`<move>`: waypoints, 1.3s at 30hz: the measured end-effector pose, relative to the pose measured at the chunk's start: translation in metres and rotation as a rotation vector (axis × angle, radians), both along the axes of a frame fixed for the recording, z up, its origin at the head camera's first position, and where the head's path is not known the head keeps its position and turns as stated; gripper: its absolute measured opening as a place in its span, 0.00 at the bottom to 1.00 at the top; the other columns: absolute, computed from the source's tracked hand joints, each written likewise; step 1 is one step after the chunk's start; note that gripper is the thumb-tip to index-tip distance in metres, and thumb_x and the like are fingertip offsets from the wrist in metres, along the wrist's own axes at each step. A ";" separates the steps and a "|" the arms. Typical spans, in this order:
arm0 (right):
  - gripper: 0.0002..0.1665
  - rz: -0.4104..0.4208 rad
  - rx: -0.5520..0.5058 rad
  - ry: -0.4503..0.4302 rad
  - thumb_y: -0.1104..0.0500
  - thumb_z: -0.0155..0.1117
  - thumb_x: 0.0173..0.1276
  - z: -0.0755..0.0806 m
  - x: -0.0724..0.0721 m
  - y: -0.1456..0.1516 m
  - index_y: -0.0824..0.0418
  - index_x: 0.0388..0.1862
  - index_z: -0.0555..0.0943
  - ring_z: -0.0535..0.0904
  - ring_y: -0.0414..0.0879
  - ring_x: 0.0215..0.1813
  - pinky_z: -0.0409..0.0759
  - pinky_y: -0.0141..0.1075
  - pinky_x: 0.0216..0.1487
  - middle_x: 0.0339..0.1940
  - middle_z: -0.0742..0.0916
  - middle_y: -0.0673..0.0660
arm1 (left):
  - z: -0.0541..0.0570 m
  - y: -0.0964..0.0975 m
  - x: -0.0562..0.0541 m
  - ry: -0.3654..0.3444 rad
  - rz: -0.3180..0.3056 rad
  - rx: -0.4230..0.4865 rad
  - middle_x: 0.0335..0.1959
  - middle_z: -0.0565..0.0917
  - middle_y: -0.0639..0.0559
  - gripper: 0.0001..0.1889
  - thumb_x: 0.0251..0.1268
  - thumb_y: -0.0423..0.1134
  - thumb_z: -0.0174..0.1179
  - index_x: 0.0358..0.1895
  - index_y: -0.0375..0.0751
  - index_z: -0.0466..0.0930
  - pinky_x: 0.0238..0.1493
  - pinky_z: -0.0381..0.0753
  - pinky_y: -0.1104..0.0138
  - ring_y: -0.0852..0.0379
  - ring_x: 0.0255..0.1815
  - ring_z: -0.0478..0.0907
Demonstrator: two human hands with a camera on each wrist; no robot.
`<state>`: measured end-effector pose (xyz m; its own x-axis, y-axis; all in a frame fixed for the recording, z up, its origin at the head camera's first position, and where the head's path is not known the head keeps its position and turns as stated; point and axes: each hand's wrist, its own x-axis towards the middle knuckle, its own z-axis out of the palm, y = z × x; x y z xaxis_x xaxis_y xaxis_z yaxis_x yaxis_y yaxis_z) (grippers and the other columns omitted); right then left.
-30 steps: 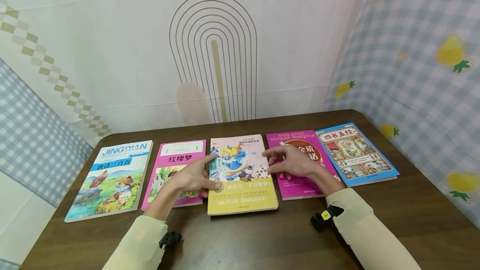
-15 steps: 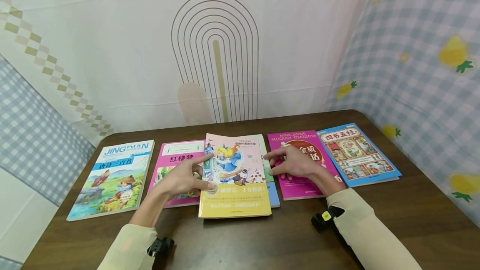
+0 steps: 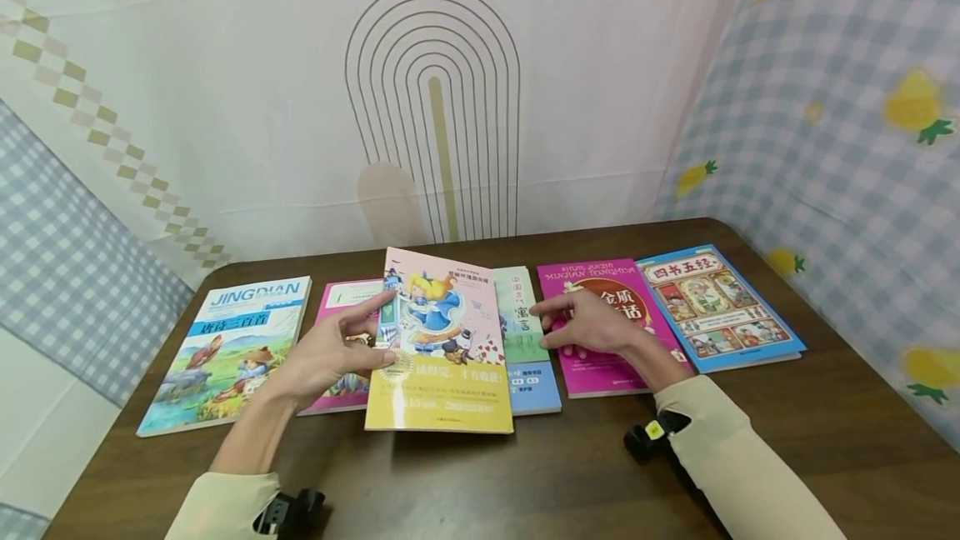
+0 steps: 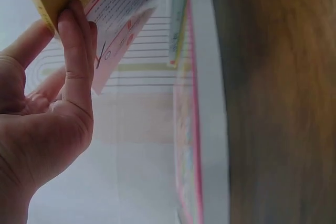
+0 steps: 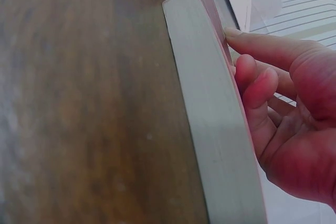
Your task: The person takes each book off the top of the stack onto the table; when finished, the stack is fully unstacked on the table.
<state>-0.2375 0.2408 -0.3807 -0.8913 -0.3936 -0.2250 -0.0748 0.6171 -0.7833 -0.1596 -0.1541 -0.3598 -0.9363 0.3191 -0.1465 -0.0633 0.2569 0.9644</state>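
My left hand (image 3: 330, 357) grips a pink-and-yellow picture book (image 3: 442, 319) by its left edge, thumb on the cover side and fingers beneath. The book is raised and tilted; in the left wrist view its printed back cover (image 4: 126, 17) shows. Partly under it lies a green-and-blue book (image 3: 525, 340) on the table. My right hand (image 3: 588, 323) is over the left part of a magenta book (image 3: 607, 373), its thumb and forefinger at the right edge of the green-and-blue book. In the right wrist view the other fingers (image 5: 257, 90) bend loosely beside a thick book's edge.
A pink book (image 3: 341, 294) lies partly hidden behind my left hand. Further left is a book with a landscape cover (image 3: 225, 357). A blue-bordered book (image 3: 716, 307) lies far right beside the magenta one. The brown table (image 3: 480, 482) meets a patterned cloth backdrop (image 3: 600, 107).
My left hand has lifted the pink-and-yellow book off the green-and-blue one and moved it left, uncovering part of that book. My right hand has stayed nearly still.
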 end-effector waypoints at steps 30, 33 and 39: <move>0.32 0.011 0.011 0.033 0.59 0.77 0.68 0.003 0.002 0.004 0.61 0.71 0.81 0.75 0.44 0.23 0.76 0.32 0.22 0.45 0.85 0.57 | 0.018 -0.199 0.109 0.390 0.013 0.355 0.59 0.88 0.50 0.54 0.60 0.00 0.43 0.87 0.46 0.51 0.42 0.91 0.61 0.50 0.50 0.92; 0.33 0.009 0.020 0.036 0.59 0.77 0.68 0.003 0.002 0.004 0.61 0.71 0.81 0.75 0.44 0.22 0.76 0.32 0.22 0.45 0.85 0.57 | 0.008 -0.221 0.117 0.410 0.002 0.311 0.60 0.88 0.56 0.55 0.59 0.00 0.44 0.87 0.49 0.51 0.39 0.91 0.62 0.56 0.51 0.91; 0.33 0.005 0.032 0.037 0.58 0.77 0.68 0.003 0.001 0.005 0.61 0.71 0.81 0.75 0.44 0.23 0.76 0.32 0.22 0.44 0.85 0.57 | -0.025 -0.260 0.136 0.315 -0.053 0.307 0.58 0.87 0.65 0.58 0.63 0.03 0.44 0.86 0.65 0.53 0.36 0.91 0.63 0.58 0.49 0.91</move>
